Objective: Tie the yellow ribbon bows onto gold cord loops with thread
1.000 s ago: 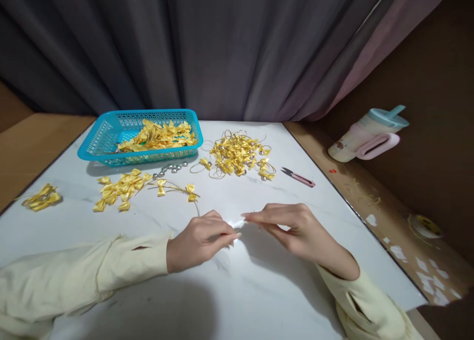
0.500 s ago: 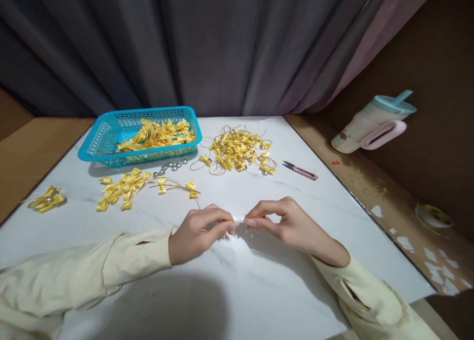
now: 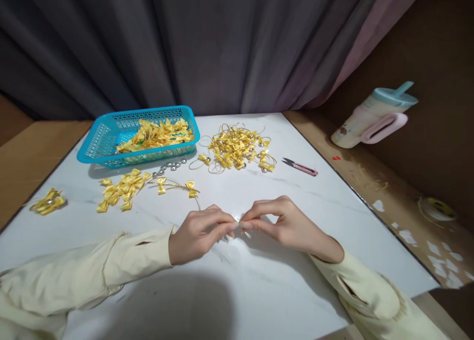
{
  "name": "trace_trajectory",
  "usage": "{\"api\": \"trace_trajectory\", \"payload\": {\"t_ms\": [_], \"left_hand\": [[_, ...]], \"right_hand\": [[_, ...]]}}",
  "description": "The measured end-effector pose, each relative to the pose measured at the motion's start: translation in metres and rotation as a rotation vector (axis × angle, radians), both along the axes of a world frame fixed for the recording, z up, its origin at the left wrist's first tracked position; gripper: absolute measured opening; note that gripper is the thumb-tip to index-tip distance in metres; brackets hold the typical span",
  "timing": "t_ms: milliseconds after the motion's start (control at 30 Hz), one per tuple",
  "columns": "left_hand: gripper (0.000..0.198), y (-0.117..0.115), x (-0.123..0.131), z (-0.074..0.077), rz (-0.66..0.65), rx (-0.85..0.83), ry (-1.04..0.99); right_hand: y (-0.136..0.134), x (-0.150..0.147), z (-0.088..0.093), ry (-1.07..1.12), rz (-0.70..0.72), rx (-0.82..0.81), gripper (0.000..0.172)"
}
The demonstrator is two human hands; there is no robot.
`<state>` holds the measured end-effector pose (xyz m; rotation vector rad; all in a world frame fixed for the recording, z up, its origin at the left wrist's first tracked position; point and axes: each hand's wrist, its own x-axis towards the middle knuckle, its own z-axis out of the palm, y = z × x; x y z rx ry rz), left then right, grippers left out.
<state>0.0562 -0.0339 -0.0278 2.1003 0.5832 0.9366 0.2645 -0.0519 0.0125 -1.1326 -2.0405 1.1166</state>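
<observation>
**Two hands meet over one tiny scrap**

The left hand [image 3: 198, 233] and right hand [image 3: 289, 226] come tip to tip low over the white table [image 3: 259, 290]. Thumb and forefinger of each are pressed together, pinching a pale scrap [image 3: 238, 225] between them. It is too small to tell what it is. Both wrists rest on the table, probably to steady such a fine grip.

The supplies lie in an arc beyond the fingers [image 3: 224, 225], apparently so each is an easy reach. A gold cord with bows [image 3: 177, 186] is just past the left fingers, with loose yellow bows [image 3: 122, 189], silver bells [image 3: 170, 167] and a blue basket [image 3: 96, 142] farther out. A heap of looped bows [image 3: 237, 149] sits straight ahead, and pink snips [image 3: 299, 167] lie beyond the right fingers.
</observation>
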Motion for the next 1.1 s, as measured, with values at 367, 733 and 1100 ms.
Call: {"api": "trace_trajectory", "payload": {"t_ms": [367,733,1100], "left_hand": [[0.009,-0.001,0.001,-0.003,0.010,-0.025,-0.031],[0.014,-0.003,0.003,0.000,-0.086,-0.474,0.020],[0.020,0.002,0.001,0.001,-0.061,-0.450,-0.018]], "right_hand": [[-0.002,0.001,0.000,0.018,-0.040,-0.006,0.012],[-0.004,0.003,-0.013,-0.096,0.103,0.373,0.026],[-0.004,0.002,-0.004,-0.060,0.049,0.226,0.011]]}}
